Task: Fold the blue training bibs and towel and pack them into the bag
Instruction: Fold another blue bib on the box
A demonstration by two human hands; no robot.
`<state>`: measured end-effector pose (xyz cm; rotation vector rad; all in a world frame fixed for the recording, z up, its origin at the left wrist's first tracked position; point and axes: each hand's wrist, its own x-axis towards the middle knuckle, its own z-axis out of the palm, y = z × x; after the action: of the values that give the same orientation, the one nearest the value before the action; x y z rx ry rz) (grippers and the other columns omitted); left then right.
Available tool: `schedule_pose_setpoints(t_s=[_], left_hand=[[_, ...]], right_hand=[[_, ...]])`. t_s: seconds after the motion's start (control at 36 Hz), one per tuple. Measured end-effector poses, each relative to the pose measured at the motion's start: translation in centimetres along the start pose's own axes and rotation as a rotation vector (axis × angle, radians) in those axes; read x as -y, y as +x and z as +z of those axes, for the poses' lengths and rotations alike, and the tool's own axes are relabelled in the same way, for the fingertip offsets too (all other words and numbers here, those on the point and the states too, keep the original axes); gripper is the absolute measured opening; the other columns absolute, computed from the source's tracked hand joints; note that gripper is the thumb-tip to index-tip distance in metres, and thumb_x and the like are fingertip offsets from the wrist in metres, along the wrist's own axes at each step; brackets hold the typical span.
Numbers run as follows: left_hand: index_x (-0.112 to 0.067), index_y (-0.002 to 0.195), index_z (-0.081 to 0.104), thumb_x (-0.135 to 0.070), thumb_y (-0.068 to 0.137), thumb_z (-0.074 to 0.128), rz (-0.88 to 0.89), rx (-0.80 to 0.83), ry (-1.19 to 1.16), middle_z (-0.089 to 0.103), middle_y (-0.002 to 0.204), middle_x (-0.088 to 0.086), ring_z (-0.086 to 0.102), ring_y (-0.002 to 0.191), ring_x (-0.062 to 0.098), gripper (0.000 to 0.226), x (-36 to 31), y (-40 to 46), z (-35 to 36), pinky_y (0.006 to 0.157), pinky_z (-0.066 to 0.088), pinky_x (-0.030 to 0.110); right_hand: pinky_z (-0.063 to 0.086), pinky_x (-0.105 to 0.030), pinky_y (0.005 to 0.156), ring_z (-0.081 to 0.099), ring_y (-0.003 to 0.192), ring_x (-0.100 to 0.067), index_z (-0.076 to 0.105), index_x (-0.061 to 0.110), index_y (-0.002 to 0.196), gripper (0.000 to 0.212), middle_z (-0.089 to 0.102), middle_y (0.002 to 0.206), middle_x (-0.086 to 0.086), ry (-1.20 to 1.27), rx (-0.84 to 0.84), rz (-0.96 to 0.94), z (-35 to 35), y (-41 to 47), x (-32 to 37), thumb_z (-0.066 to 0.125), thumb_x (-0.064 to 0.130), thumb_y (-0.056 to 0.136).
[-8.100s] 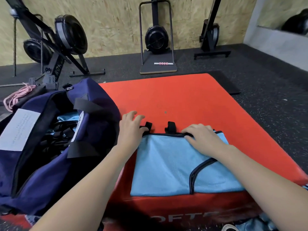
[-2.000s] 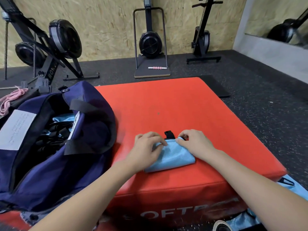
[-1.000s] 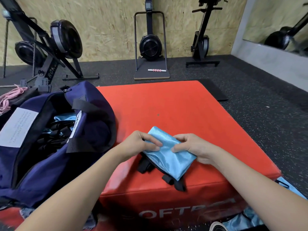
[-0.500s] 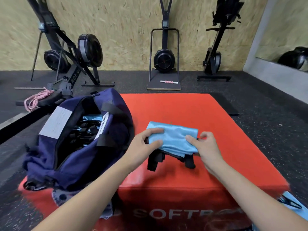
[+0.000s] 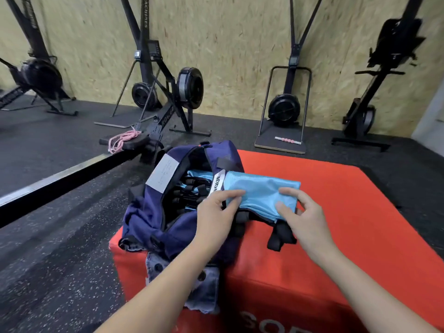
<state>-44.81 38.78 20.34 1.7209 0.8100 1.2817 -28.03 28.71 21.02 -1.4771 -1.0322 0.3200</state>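
A folded light-blue training bib (image 5: 260,192) with black straps hanging below it is held in the air above the red box, right beside the bag's opening. My left hand (image 5: 217,212) pinches its left end and my right hand (image 5: 300,212) pinches its right end. The navy duffel bag (image 5: 156,219) lies open on the left part of the red soft box (image 5: 360,212). Inside the bag I see more blue fabric and black straps (image 5: 192,188).
A denim piece (image 5: 204,292) hangs over the box's front edge under the bag. Rowing and ski machines stand along the wooden wall. A pink rope (image 5: 121,140) lies on a rower rail at the left. Dark rubber floor surrounds the box.
Both hands have lifted the folded bib off the box and carried it left toward the bag's opening. My view has turned left.
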Motion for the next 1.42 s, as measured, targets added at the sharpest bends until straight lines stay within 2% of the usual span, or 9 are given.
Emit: schedule_pose_setpoints(t_s=[0.11, 0.25, 0.47, 0.56, 0.78, 0.86, 1.03, 1.25, 1.42], left_hand=[[-0.028, 0.099, 0.078, -0.020, 0.090, 0.070, -0.022, -0.117, 0.043, 0.072, 0.096, -0.018, 0.059, 0.079, -0.009, 0.014, 0.7, 2.7, -3.8, 0.075, 0.041, 0.009], [-0.023, 0.107, 0.075, -0.018, 0.093, 0.062, -0.180, -0.009, 0.204, 0.069, 0.100, -0.018, 0.061, 0.099, 0.001, 0.020, 3.0, 6.4, -8.5, 0.081, 0.040, 0.002], [-0.025, 0.090, 0.078, -0.014, 0.083, 0.055, -0.406, 0.124, 0.259, 0.076, 0.096, 0.001, 0.068, 0.094, 0.015, 0.026, 6.7, 8.1, -10.6, 0.095, 0.053, 0.041], [-0.022, 0.114, 0.073, -0.012, 0.090, 0.051, -0.406, 0.036, 0.396, 0.069, 0.111, 0.000, 0.060, 0.107, 0.019, 0.034, 6.9, 8.4, -11.4, 0.083, 0.038, 0.018], [-0.016, 0.110, 0.072, -0.011, 0.091, 0.043, -0.365, -0.050, 0.456, 0.067, 0.114, 0.009, 0.057, 0.111, 0.027, 0.034, 8.2, 8.4, -12.8, 0.086, 0.035, 0.023], [-0.007, 0.124, 0.067, -0.002, 0.093, 0.045, -0.373, -0.070, 0.479, 0.063, 0.132, 0.009, 0.054, 0.127, 0.025, 0.038, 8.8, 8.5, -12.7, 0.102, 0.034, 0.022], [-0.006, 0.125, 0.066, -0.002, 0.093, 0.048, -0.368, -0.068, 0.493, 0.062, 0.133, 0.014, 0.053, 0.126, 0.027, 0.037, 8.8, 8.7, -12.2, 0.103, 0.033, 0.024], [-0.015, 0.132, 0.062, -0.013, 0.093, 0.059, -0.331, 0.052, 0.584, 0.063, 0.131, 0.006, 0.058, 0.117, 0.025, 0.039, 8.8, 8.5, -13.0, 0.099, 0.036, 0.022], [-0.026, 0.114, 0.073, -0.017, 0.087, 0.068, -0.032, -0.239, 0.847, 0.058, 0.129, 0.005, 0.049, 0.121, 0.031, 0.029, 8.3, 8.4, -14.4, 0.100, 0.035, 0.041]], right_hand=[[0.052, -0.037, 0.082, 0.065, 0.085, -0.013, 0.069, 0.033, 0.111, 0.031, 0.072, 0.108, 0.014, -0.035, 0.057, -0.036, 4.5, 2.0, 2.1, 0.076, 0.021, 0.084], [0.048, -0.033, 0.092, 0.057, 0.089, -0.011, 0.070, 0.023, 0.117, 0.036, 0.070, 0.111, 0.007, -0.209, 0.148, -0.064, 10.1, 5.1, 3.8, 0.079, 0.026, 0.082], [0.034, -0.018, 0.088, 0.057, 0.119, -0.020, 0.068, 0.015, 0.124, 0.039, 0.066, 0.129, -0.002, -0.431, 0.299, 0.013, 16.1, 7.7, 4.2, 0.073, 0.026, 0.087], [0.037, -0.021, 0.089, 0.058, 0.116, -0.020, 0.068, 0.016, 0.124, 0.038, 0.064, 0.129, -0.003, -0.411, 0.339, 0.057, 17.4, 8.1, 3.8, 0.073, 0.024, 0.087], [0.058, -0.038, 0.080, 0.063, 0.080, -0.026, 0.060, 0.021, 0.118, 0.039, 0.050, 0.117, -0.007, -0.479, 0.491, 0.196, 19.0, 8.2, 1.6, 0.076, 0.022, 0.083], [0.056, -0.042, 0.085, 0.065, 0.091, -0.029, 0.059, 0.017, 0.112, 0.034, 0.056, 0.110, -0.005, -0.492, 0.435, 0.194, 18.1, 7.7, 0.8, 0.075, 0.021, 0.082], [0.035, -0.033, 0.098, 0.034, 0.111, -0.026, 0.066, 0.027, 0.094, 0.021, 0.039, 0.115, 0.000, -0.680, 0.129, 0.113, 16.1, 5.4, -0.5, 0.072, 0.043, 0.083], [0.041, -0.016, 0.072, 0.062, 0.085, -0.002, 0.076, 0.031, 0.084, 0.013, 0.070, 0.083, 0.023, -0.303, 0.198, 0.158, 14.7, 5.7, 0.3, 0.071, 0.042, 0.087], [0.043, -0.013, 0.071, 0.063, 0.084, 0.004, 0.076, 0.033, 0.081, 0.014, 0.071, 0.081, 0.025, -0.275, 0.174, 0.128, 14.1, 5.6, 0.2, 0.072, 0.046, 0.085]])
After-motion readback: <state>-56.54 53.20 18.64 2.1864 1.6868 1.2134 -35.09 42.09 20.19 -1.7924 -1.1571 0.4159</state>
